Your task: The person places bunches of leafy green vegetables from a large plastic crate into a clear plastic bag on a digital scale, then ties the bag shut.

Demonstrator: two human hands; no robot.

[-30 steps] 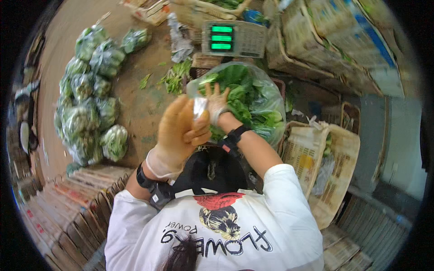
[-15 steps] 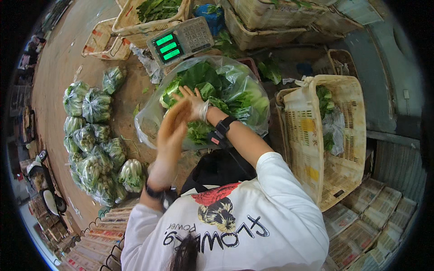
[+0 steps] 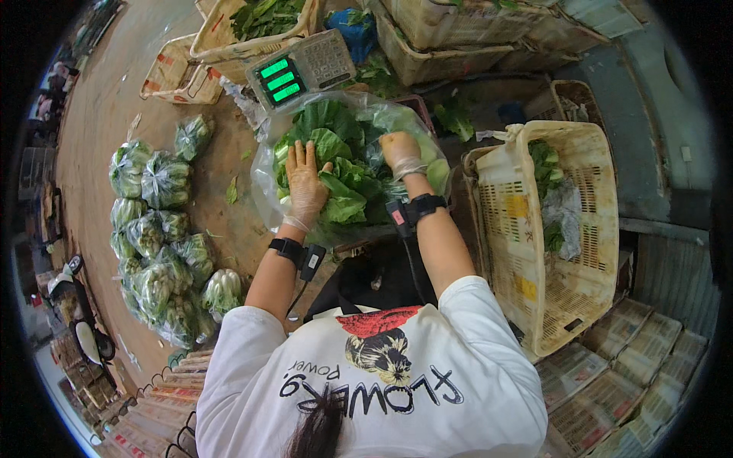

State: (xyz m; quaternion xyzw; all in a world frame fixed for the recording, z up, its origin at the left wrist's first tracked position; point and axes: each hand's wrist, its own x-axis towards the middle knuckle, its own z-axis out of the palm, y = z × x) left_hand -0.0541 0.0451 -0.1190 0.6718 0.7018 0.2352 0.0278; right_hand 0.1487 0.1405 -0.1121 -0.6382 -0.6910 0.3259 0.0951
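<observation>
Leafy greens (image 3: pixel 340 195) fill a large clear plastic bag (image 3: pixel 263 183) below a scale (image 3: pixel 324 57) with a lit green display. My left hand (image 3: pixel 305 187), in a thin glove, rests with fingers spread on the left part of the greens. My right hand (image 3: pixel 401 153), also gloved, is closed at the right part of the bag among the greens; what is in its fingers, if anything, is hidden.
Several bagged vegetable bundles (image 3: pixel 156 275) lie on the floor at left. A tilted pale crate (image 3: pixel 580 298) stands at right. More crates (image 3: pixel 450 65) are stacked behind, beside a crate of greens (image 3: pixel 206 42). A scooter (image 3: pixel 84 328) stands at far left.
My left hand has moved from above the bag down onto the greens. My right hand has moved rightward across the greens and has closed its fingers.
</observation>
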